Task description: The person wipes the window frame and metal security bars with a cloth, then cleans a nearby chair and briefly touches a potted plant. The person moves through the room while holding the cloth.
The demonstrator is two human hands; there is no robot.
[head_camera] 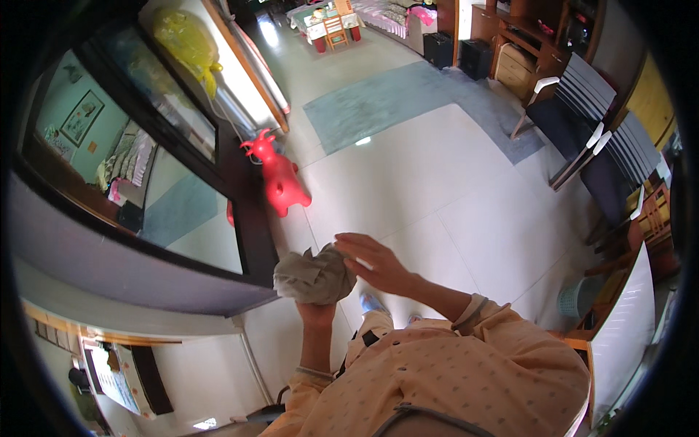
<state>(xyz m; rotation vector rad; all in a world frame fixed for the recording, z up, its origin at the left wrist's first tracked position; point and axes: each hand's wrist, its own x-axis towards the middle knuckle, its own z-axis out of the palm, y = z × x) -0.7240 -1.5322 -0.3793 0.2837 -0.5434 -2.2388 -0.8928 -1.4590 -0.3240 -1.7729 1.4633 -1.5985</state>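
A crumpled grey cloth [314, 276] covers most of my left hand [317, 312], which holds it up in front of my body; only the heel of that hand and the wrist show. Just to the right is my right hand [379, 262], its fingers stretched out and spread a little. Its fingertips are at the cloth's right edge, and whether they press on it I cannot tell. Behind the cloth, a red inflatable animal toy [281, 180] with horns stands on the floor.
A dark-framed mirror [191, 218] is close on the left, with a yellow balloon [185, 43] above. Two chairs with grey backs [584, 87] line the right side, near a teal wastebasket [573, 299]. Farther off are a small wooden chair [335, 30] and a table with a cloth [311, 24].
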